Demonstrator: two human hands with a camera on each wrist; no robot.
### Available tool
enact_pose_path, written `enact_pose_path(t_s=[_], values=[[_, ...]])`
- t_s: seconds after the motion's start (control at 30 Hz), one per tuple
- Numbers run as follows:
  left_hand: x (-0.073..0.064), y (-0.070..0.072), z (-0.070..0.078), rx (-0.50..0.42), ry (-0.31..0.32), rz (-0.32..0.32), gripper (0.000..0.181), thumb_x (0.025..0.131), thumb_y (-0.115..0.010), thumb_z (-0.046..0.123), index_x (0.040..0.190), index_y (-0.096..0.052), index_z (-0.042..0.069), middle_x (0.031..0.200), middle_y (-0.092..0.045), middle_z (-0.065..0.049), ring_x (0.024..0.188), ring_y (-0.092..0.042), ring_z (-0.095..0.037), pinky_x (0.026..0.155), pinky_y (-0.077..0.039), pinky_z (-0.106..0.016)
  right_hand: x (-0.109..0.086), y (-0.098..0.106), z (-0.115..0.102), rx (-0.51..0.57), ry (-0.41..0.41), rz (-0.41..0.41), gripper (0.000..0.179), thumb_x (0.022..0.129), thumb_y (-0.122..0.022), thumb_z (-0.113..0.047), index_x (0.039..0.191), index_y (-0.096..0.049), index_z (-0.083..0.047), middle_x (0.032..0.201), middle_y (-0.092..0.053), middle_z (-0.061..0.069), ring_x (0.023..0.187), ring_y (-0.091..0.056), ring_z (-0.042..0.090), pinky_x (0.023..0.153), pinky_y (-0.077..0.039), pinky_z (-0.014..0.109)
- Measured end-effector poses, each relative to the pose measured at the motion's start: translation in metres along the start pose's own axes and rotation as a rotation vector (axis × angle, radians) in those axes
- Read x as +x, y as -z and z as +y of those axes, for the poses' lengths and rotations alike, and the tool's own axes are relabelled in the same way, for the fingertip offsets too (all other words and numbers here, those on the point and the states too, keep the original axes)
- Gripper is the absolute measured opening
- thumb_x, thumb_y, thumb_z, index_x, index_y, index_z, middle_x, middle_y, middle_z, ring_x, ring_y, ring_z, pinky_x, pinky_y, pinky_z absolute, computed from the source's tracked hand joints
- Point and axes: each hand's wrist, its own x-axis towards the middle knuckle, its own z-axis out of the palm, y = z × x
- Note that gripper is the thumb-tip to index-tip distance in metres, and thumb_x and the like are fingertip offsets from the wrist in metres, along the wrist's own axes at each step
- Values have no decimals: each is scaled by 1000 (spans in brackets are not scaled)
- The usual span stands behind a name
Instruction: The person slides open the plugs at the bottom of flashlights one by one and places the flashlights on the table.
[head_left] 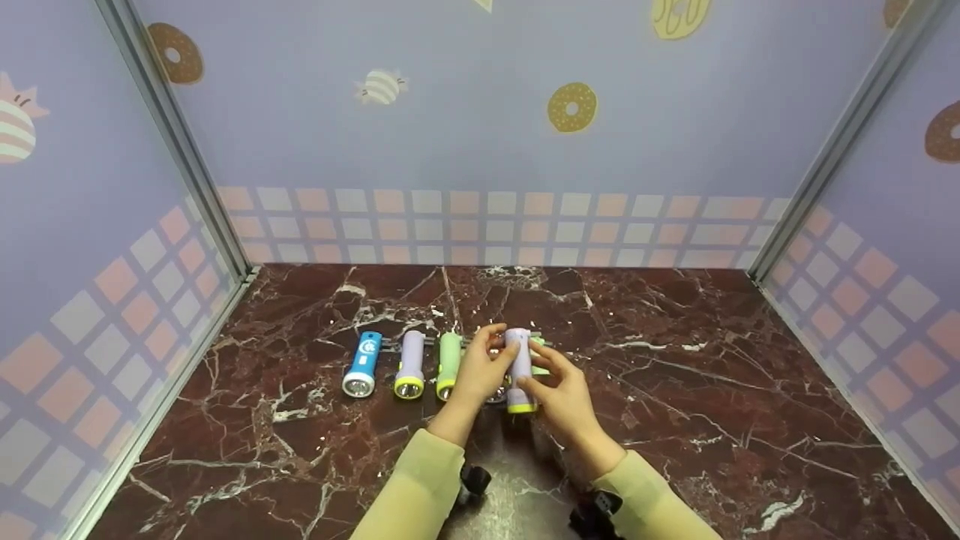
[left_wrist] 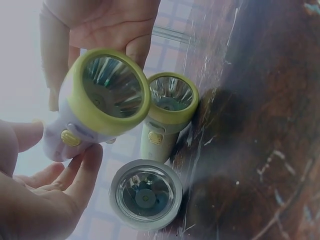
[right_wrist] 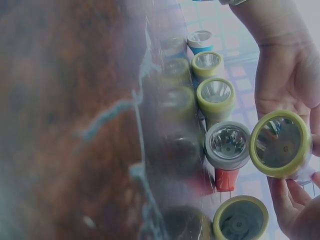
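Observation:
A light purple flashlight (head_left: pixel 519 367) with a yellow-green rim is up off the table between the two hands, its lens end toward the person. The left hand (head_left: pixel 480 367) holds it from the left, thumb on the barrel near its far end. From the other side the right hand (head_left: pixel 562 394) grips it with thumb and fingers. A yellow switch (left_wrist: pixel 70 138) shows on its side in the left wrist view. Behind the hands, partly hidden, are a red flashlight (right_wrist: pixel 226 180) with a grey rim and a pale green flashlight (left_wrist: pixel 159 145) with a yellow-green rim.
Left of the hands, a blue flashlight (head_left: pixel 363 364), another purple flashlight (head_left: pixel 412 360) and a green flashlight (head_left: pixel 449 356) lie side by side, lenses toward the person. They are on a dark red marbled table (head_left: pixel 300 457). Patterned panels (head_left: pixel 480 150) enclose the back and sides.

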Motion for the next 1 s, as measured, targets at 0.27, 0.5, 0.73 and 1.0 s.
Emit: enact_pose_path(t_s=[0.27,0.5,0.73,1.0], values=[[-2,-1,1,41,6,-26,45,95,-68,12,134,-55,-8,118,-69,-30,99,-71,-39,85,-61,-43,3,4,2,-46,47,37,57,87,-67,7,143,-55,5,130,-62,37,96,-73,33,76,-63,34],[-4,-3,1,35,-7,-26,47,92,-70,11,133,-55,-8,119,-69,-32,104,-70,-42,93,-59,-49,4,6,2,-62,70,34,57,87,-69,7,142,-55,4,129,-63,38,100,-73,41,80,-63,35],[-3,-5,2,11,30,-17,46,91,-71,8,132,-56,-7,119,-69,-31,104,-70,-40,91,-59,-46,6,6,3,-45,73,18,57,87,-69,8,142,-54,5,128,-62,40,99,-73,43,77,-64,34],[-3,-5,2,-23,66,-4,47,91,-71,7,133,-56,-7,121,-69,-31,101,-72,-38,81,-62,-37,6,6,4,-50,70,6,57,88,-69,7,143,-54,4,129,-63,38,100,-73,43,77,-63,35]])
